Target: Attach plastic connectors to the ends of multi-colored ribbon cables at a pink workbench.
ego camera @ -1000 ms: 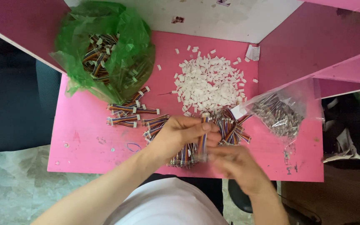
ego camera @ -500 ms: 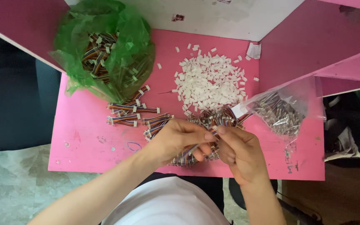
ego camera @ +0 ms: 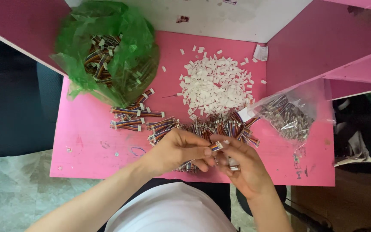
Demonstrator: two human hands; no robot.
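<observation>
Both hands meet low over the pink surface (ego camera: 86, 146). The left hand (ego camera: 177, 149) and right hand (ego camera: 241, 165) pinch one striped wire bundle (ego camera: 215, 147) between fingertips; its far end hides behind fingers, white connectors (ego camera: 217, 86) piled beyond.

White connectors (ego camera: 217, 83) lie between the green bag (ego camera: 108, 51) and clear bag (ego camera: 288, 116).

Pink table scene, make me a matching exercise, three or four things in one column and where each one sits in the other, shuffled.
Things:
1. green plastic bag
2. pile of white connector housings
3. clear plastic bag
4. rainbow wire piece

Places:
A. middle of the pink table, toward the back
B. between the left hand and right hand
C. back left corner
D. right edge

Pairs: 1-C, 2-A, 3-D, 4-B
</observation>
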